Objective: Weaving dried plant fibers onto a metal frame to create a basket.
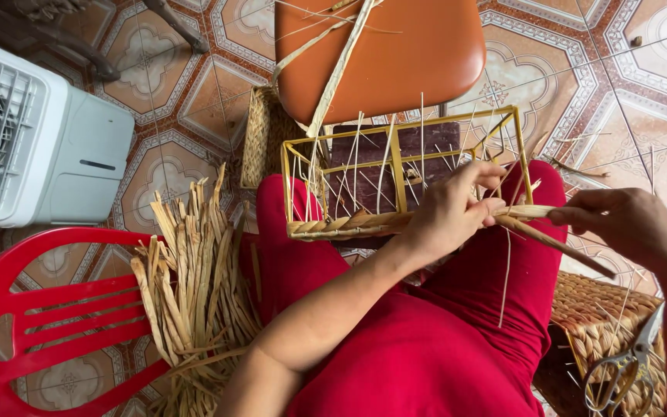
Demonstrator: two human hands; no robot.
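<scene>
A yellow wire basket frame (397,166) rests on my knees, which are in red trousers. Its near edge carries a woven band of tan straw (341,224). My left hand (449,212) presses on the right end of that band, fingers pinched on the strand. My right hand (623,220) grips a long tan straw strip (557,243) that runs from the frame's right corner down to the right. Thin pale reeds (357,158) stand up through the frame.
A bundle of dry straw strips (191,286) lies on a red plastic chair (36,316) at my left. A white fan heater (32,139) stands at the far left, an orange seat (384,54) ahead. A woven basket (604,316) with scissors (623,367) sits at the lower right.
</scene>
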